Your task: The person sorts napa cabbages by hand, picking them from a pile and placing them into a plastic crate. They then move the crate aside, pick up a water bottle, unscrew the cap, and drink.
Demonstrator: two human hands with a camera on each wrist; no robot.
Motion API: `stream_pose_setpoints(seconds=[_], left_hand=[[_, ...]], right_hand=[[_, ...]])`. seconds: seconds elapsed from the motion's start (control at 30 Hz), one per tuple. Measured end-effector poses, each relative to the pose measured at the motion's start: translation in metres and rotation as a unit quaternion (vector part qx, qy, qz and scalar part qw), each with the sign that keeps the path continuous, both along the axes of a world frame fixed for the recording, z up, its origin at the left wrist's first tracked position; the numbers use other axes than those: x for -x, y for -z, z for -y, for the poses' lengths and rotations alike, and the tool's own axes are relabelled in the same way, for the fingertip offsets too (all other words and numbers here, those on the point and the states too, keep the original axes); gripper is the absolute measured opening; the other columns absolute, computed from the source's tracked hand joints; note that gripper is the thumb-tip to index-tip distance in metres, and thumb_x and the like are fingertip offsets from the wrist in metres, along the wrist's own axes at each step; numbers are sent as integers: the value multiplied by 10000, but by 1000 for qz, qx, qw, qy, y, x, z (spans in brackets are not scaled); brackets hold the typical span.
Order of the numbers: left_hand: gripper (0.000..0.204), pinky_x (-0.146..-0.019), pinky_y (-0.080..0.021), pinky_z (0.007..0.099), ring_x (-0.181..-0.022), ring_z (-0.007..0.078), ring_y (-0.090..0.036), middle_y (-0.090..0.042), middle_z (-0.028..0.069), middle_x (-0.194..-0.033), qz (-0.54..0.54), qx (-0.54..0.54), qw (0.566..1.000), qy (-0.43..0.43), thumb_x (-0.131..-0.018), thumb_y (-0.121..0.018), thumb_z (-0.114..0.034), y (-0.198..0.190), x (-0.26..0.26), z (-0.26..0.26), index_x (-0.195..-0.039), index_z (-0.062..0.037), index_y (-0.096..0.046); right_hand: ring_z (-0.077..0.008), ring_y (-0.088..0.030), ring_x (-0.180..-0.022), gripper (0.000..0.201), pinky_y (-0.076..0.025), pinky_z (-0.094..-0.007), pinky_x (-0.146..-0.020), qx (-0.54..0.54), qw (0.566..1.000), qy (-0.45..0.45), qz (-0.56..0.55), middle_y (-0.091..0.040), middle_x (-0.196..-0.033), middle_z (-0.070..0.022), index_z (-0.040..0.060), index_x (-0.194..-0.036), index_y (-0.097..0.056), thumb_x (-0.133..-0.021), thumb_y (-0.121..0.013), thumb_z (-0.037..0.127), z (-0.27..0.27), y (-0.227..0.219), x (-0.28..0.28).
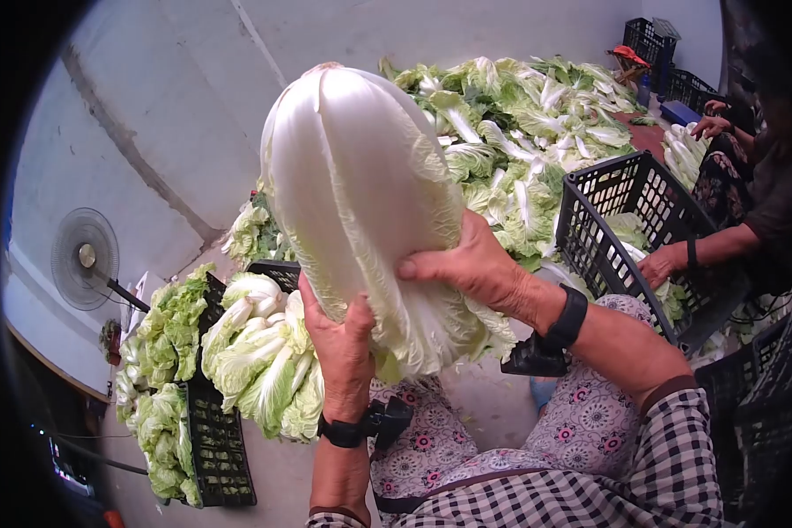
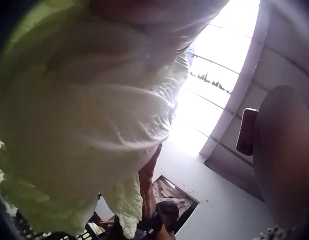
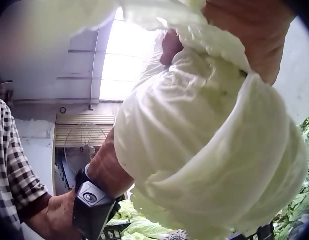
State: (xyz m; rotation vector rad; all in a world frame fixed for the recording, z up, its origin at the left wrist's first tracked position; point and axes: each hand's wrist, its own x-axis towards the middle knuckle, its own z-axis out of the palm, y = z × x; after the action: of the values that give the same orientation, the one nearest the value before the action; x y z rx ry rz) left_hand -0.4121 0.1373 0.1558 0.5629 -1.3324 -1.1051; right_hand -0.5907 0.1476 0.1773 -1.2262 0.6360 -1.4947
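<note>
"So, what are your hands holding?"

"Your left hand [image 1: 338, 348] and your right hand [image 1: 471, 268] grip one large, oblong, white-and-pale-green napa cabbage [image 1: 361, 194] between them, thumbs on its near side, most fingers hidden. You have it raised above your lap [image 1: 431, 449], white base upward, leafy end down."

"And what lies around you?"

"Just beyond your left hand lies a bunch of pale yellow-green cabbages [image 1: 272, 370], and farther left stands a black lattice plastic crate [image 1: 221, 458] of loose green leaves. To your right is a deep, black plastic crate [image 1: 589, 238], with another person's bare hand [image 1: 663, 264] at it."

"Does anything stand in your way?"

"Your raised cabbage hides part of the wide heap of loose green-and-white leaves [image 1: 519, 158] behind it."
</note>
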Motion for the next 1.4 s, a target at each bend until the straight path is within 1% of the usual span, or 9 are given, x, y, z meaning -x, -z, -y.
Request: stream_pose_setpoints(seconds=[0.1,0.33,0.63,0.9,1.1,1.17,1.23,1.33,1.4], left_hand=[[1015,-1008,-343,371,-1197,253,-415,-395,164,-1310,69,49,996,-9,-704,-729,-512,-4,3,3,-1397,4,-198],[734,-904,-439,352,-1130,217,-491,-458,121,-1285,84,0,996,-32,-801,-663,-405,7,-21,9,-1342,-42,-326],[339,-801,-489,312,-896,177,-597,-602,71,-968,169,-50,984,-4,-867,-594,-240,30,-92,4,-1118,-20,-538],[323,-787,-473,297,-857,162,-595,-617,88,-950,199,-123,972,10,-854,-599,-197,53,-123,-15,-1093,14,-546],[374,-767,-474,291,-822,157,-596,-614,87,-938,237,-147,960,19,-842,-622,-268,58,-124,-18,-1090,2,-548],[356,-767,-473,293,-826,166,-597,-615,98,-939,264,-153,952,2,-847,-610,-235,54,-126,-17,-1094,12,-542],[324,-774,-463,283,-843,163,-591,-617,96,-946,260,-148,954,0,-856,-592,-203,51,-131,-18,-1095,10,-542],[270,-829,-453,267,-911,139,-581,-623,77,-983,270,-146,951,-43,-862,-587,-109,45,-158,-17,-1094,21,-547],[257,-827,-453,260,-922,128,-577,-624,70,-984,293,-96,945,-112,-868,-582,-112,47,-184,-13,-1087,19,-555]], right_hand=[[-123,-586,-964,476,-474,-288,-881,28,999,46,-8,-630,-1053,-36,35,-1138,-557,-702,-745,48,0,-2,11],[-117,-625,-818,274,-514,-281,-783,118,971,208,-28,-672,-907,-18,61,-970,-666,-708,-744,42,0,-32,66],[-108,-614,-819,257,-490,-258,-753,191,848,454,-196,-666,-919,-22,24,-991,-663,-752,-714,107,-9,-61,200],[-161,-607,-852,426,-494,-282,-765,-7,800,527,-287,-627,-991,-73,-17,-1120,-539,-734,-696,70,-54,3,295],[-235,-637,-822,533,-493,-336,-758,-163,640,569,-491,-648,-949,-139,5,-1070,-559,-579,-705,154,-88,72,345],[-245,-635,-819,544,-487,-348,-754,-190,642,522,-529,-648,-921,-146,5,-1051,-564,-545,-691,159,-93,100,368],[-246,-587,-933,698,-462,-323,-828,-184,767,418,-451,-597,-1051,-155,-39,-1198,-465,-554,-681,121,-101,130,379],[-295,-516,-1111,833,-395,-361,-953,-219,674,453,-541,-495,-1237,-228,-50,-1361,-288,-652,-669,168,-104,183,425],[-295,-503,-1118,723,-384,-375,-955,-267,734,367,-504,-509,-1215,-220,-67,-1319,-353,-707,-633,195,-94,178,417]])
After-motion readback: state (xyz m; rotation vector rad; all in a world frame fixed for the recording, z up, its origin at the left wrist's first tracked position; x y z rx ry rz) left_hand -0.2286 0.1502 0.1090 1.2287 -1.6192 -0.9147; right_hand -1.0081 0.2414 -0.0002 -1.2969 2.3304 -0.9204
